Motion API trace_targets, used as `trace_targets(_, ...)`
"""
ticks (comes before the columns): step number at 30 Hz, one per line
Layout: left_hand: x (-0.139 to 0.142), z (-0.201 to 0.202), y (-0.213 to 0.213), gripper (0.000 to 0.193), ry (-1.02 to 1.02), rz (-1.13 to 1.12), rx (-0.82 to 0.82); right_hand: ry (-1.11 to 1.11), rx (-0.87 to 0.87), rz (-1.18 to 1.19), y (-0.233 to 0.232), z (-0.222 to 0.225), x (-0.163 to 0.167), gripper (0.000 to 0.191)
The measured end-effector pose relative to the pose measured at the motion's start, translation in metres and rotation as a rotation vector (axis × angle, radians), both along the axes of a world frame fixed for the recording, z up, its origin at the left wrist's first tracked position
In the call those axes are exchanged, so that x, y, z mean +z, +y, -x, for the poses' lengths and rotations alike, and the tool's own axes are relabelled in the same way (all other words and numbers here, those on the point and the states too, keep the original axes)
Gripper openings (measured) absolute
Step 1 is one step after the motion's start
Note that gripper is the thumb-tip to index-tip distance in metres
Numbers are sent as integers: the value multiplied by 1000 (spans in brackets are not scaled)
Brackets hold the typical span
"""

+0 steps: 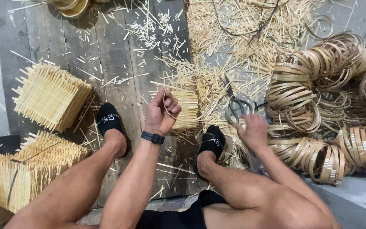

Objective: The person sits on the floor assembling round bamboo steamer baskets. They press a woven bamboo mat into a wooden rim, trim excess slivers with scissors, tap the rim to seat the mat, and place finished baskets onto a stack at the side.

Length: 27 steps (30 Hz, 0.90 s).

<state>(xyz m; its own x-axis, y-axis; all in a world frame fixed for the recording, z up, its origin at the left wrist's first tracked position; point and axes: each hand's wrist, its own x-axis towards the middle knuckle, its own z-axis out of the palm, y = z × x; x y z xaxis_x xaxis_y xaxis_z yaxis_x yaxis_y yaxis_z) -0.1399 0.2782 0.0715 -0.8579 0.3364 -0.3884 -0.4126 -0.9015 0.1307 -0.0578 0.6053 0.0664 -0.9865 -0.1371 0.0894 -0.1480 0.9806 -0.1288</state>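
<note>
Left hand (159, 112) fingers clamped on bamboo ring (171, 115), right hand (253, 131) fingers closed on scissors (237, 108)

Woven panels (49, 95) lie left, hoops (318, 114) right, scissors (237, 106) between, loose sticks (234, 29) behind.

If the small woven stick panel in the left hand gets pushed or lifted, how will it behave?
The woven stick panel looks thin and light, so the left hand likely lifts it easily. Its loose stick ends probably snag or shed. Being flat, it shouldn't roll.
</note>
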Motion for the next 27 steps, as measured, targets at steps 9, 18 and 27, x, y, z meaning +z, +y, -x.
trace_targets(9,34,-11,16,26,44,25,-56,-857,-144,1330,-53,89,124,42)
trace_targets(18,43,13,-19,29,-201,292,-84,-1011,-61,1513,-93,118,102,36)
trace_targets(27,27,21,-38,19,-128,41,130,-821,-193,1468,-112,120,87,25)
